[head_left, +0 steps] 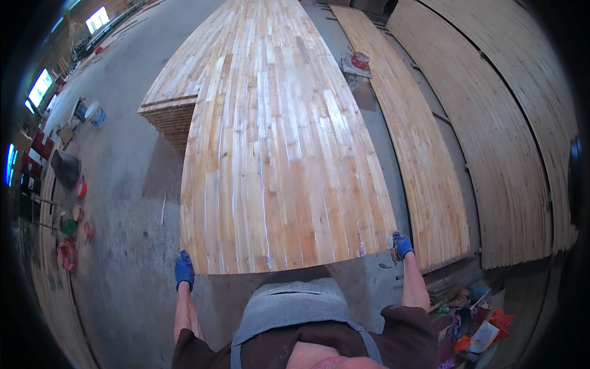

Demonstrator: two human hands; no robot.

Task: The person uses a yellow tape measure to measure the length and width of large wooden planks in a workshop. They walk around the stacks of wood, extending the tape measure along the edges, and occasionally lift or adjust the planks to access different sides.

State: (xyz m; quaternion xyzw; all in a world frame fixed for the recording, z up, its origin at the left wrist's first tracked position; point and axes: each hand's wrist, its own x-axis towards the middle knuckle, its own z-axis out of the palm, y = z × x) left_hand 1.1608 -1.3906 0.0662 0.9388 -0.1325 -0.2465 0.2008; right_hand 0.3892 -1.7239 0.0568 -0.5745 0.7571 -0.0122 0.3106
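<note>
Apart, left hand [184, 271] and right hand [402, 245] pinch the panel's [279, 166] near corners, floor [132, 212] alongside.

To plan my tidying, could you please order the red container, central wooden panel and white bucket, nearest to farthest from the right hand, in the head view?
1. Central wooden panel, at the right hand.
2. Red container, ahead.
3. White bucket, far left.

Wood panel [283, 166] cut off at view's top edge
</note>
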